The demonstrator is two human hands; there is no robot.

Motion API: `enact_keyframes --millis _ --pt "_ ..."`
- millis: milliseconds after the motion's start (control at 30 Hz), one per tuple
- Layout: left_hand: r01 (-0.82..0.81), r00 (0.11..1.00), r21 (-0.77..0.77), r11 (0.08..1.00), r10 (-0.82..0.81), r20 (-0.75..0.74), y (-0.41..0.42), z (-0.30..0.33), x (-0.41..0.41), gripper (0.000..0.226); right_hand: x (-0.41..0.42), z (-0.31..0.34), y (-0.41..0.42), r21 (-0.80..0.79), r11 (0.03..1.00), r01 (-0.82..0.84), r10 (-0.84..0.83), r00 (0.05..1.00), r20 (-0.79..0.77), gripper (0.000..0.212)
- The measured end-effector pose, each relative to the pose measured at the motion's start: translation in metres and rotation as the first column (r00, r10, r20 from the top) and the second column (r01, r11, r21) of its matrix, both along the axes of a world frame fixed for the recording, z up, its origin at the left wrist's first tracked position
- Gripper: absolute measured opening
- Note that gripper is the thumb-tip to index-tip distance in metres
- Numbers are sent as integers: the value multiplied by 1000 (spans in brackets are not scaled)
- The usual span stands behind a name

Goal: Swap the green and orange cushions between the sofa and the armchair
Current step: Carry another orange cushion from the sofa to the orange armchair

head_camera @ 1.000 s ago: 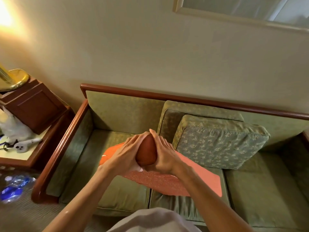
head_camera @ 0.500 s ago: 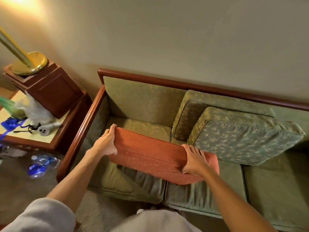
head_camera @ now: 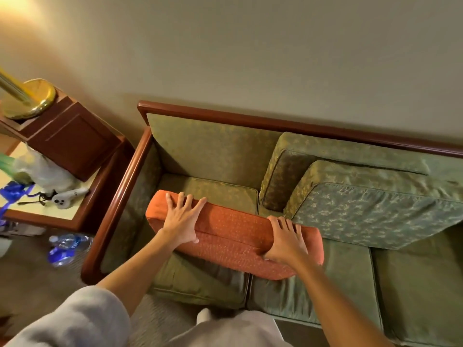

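**Pressing the orange cushion onto the sofa seat**

Resting on its long edge, the orange cushion [head_camera: 233, 236] stands across the left seat of the sofa [head_camera: 208, 144], its right end reaching over the seam onto the next seat. My left hand [head_camera: 181, 221] lies flat on its top edge, fingers spread and straight. My right hand [head_camera: 285, 242] presses the right end, fingers spread over the top, thumb down the near face. Just beside it, a green cushion [head_camera: 370, 211] leans against another at the sofa back. Left of the sofa stands a side table [head_camera: 62, 214] with a brass lamp base [head_camera: 30, 98]; a water bottle [head_camera: 67, 249] lies on the floor.
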State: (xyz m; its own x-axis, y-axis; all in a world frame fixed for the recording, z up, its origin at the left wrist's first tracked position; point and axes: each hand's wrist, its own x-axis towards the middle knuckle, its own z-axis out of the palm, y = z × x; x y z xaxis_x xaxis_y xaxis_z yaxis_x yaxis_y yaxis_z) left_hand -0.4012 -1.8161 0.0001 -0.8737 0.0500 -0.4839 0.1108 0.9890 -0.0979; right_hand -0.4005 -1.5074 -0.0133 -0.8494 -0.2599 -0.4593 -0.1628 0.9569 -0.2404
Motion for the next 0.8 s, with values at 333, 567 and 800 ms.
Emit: enact_keyframes --millis 333,567,800 --pt "-65 997 2 998 65 46 7 3 -16 126 -13 -4 -1 -71 997 41 -41 999 -6 112" --pt "56 996 107 993 -49 -75 -9 -8 2 117 -5 -4 -11 -37 999 38 -39 999 -26 106" --pt "119 989 200 973 -99 -107 -29 -6 -3 106 3 6 -35 35 991 129 -128 992 -20 107"
